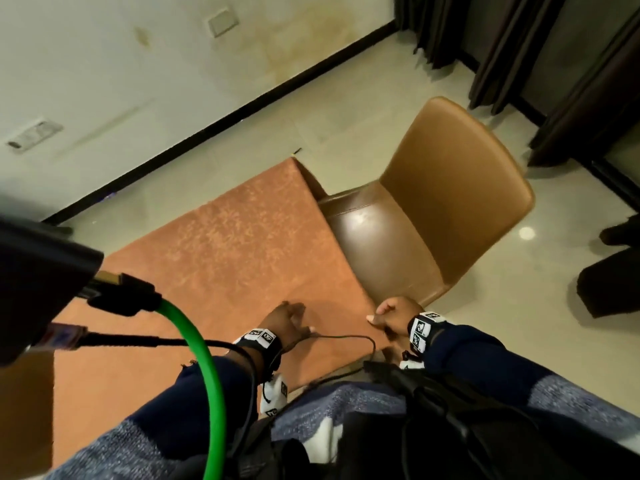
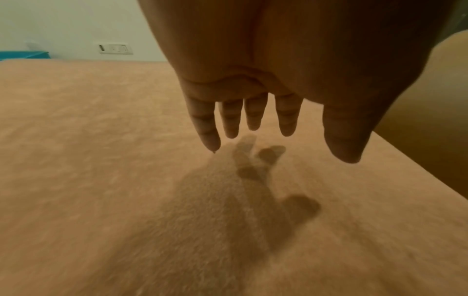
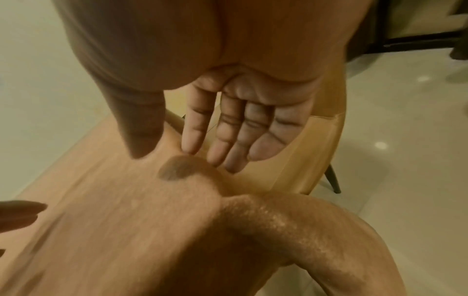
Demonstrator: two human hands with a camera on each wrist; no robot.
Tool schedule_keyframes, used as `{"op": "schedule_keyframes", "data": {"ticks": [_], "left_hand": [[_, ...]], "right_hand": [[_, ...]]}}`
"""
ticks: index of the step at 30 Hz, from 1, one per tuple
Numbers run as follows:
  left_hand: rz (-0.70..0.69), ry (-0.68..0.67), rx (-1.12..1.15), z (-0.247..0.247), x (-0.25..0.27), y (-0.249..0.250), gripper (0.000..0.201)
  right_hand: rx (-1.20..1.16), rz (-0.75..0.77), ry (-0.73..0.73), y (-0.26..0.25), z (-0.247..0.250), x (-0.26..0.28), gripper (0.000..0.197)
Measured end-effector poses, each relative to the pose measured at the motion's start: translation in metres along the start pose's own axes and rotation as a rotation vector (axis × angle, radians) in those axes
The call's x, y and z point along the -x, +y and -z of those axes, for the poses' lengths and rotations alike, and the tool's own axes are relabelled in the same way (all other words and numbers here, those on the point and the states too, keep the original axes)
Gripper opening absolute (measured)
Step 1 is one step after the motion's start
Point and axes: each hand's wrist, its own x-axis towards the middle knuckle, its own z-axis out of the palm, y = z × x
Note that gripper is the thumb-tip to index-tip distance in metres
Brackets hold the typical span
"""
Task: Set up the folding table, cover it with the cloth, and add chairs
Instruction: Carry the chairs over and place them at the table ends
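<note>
wall [image 1: 104, 64]: pale, stained | skirting [image 1: 221, 123]: black | floor [image 1: 346, 109]: glossy pale tile | curtains [image 1: 502, 46]: dark, probably drapes

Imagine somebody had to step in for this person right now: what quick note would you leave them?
Left hand: open, fingers spread just above the cloth, holding nothing.
Right hand: open, fingers straight at the cloth's right edge near the corner.
The cloth lies flat over the table, which is hidden under it, and hangs over the right edge.
One chair stands at the right side, its seat partly under the cloth edge.
Done, as far as shown: table up, cloth on, one chair placed.
Left: likely smooth the near right corner, then bring any further chairs; none show here.
</note>
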Motion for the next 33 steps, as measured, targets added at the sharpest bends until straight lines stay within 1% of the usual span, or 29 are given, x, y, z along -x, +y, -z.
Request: {"op": "schedule_keyframes", "data": {"ticks": [2, 4, 6, 7, 8, 9, 11, 12, 13, 15, 17, 18, 19, 22, 25, 27, 29, 31, 32, 33], "left_hand": [[0.044, -0.005, 0.078, -0.007, 0.012, -0.019, 0.087], [0.101, -0.018, 0.171, -0.016, 0.022, -0.041, 0.086], [0.167, -0.012, 0.251, -0.024, 0.037, -0.074, 0.083], [0.197, 0.007, 0.281, -0.029, 0.046, -0.092, 0.081], [0.223, 0.016, 0.289, -0.033, 0.052, -0.106, 0.079], [0.236, 0.032, 0.301, -0.035, 0.059, -0.122, 0.078], [0.285, 0.073, 0.302, -0.043, 0.072, -0.158, 0.079], [0.316, 0.086, 0.291, -0.048, 0.077, -0.178, 0.082], [0.342, 0.105, 0.274, -0.055, 0.080, -0.193, 0.087], [0.442, 0.151, 0.268, -0.072, 0.085, -0.230, 0.096], [0.529, 0.208, 0.280, -0.087, 0.094, -0.264, 0.100], [0.555, 0.232, 0.286, -0.093, 0.099, -0.280, 0.102], [0.562, 0.256, 0.287, -0.099, 0.104, -0.299, 0.104], [0.561, 0.302, 0.306, -0.115, 0.117, -0.355, 0.111], [0.552, 0.320, 0.299, -0.124, 0.133, -0.409, 0.118], [0.524, 0.275, 0.302, -0.127, 0.145, -0.440, 0.120], [0.476, 0.219, 0.292, -0.129, 0.154, -0.458, 0.120], [0.433, 0.174, 0.300, -0.133, 0.162, -0.471, 0.118], [0.420, 0.158, 0.303, -0.136, 0.165, -0.475, 0.118], [0.418, 0.144, 0.304, -0.139, 0.166, -0.477, 0.118]], "right_hand": [[0.148, 0.055, 0.019, -0.004, -0.011, -0.005, 0.029], [0.224, 0.058, 0.054, -0.008, -0.013, -0.002, 0.027], [0.322, 0.047, 0.062, -0.018, -0.016, -0.001, 0.025], [0.367, 0.057, 0.080, -0.024, -0.018, -0.001, 0.025], [0.395, 0.092, 0.118, -0.029, -0.019, -0.002, 0.028], [0.431, 0.133, 0.151, -0.038, -0.023, -0.001, 0.040], [0.585, 0.225, 0.205, -0.060, -0.044, 0.004, 0.071], [0.669, 0.270, 0.217, -0.072, -0.057, 0.008, 0.081], [0.735, 0.303, 0.204, -0.082, -0.069, 0.014, 0.087], [0.847, 0.355, 0.110, -0.100, -0.103, 0.023, 0.094], [0.938, 0.349, 0.038, -0.114, -0.139, 0.032, 0.101], [0.966, 0.344, 0.035, -0.116, -0.153, 0.032, 0.103], [0.980, 0.321, 0.054, -0.119, -0.167, 0.035, 0.103], [0.992, 0.255, 0.159, -0.112, -0.185, 0.038, 0.104], [0.993, 0.163, 0.139, -0.117, -0.194, 0.040, 0.107], [0.946, 0.096, 0.177, -0.128, -0.206, 0.043, 0.105], [0.884, 0.076, 0.221, -0.122, -0.218, 0.034, 0.098], [0.899, 0.106, 0.237, -0.121, -0.243, 0.032, 0.106], [0.894, 0.116, 0.248, -0.129, -0.262, 0.042, 0.111], [0.877, 0.113, 0.239, -0.141, -0.281, 0.057, 0.111]]}}
